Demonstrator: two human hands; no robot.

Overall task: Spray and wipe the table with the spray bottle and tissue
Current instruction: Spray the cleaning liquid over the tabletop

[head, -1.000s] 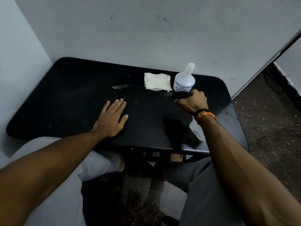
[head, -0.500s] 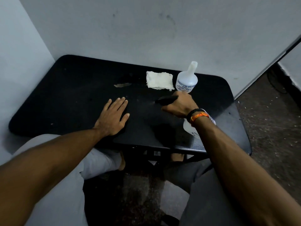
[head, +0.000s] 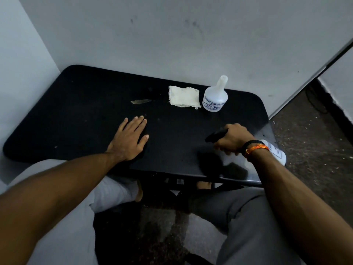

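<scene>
A: What does each grip show?
B: The right hand (head: 232,140) is curled round the black trigger head of a white plastic spray bottle (head: 275,152), nozzle aimed left over the black rectangular surface (head: 86,111). The left hand (head: 129,139) lies flat, fingers straight, holding nothing.

A: Which step, then?
B: Spraying, by the look of it. The folded white tissue (head: 183,96) lies untouched near the far edge, beside a second white bottle with a tapered neck (head: 215,98). Next comes reaching for the tissue to wipe.
</scene>
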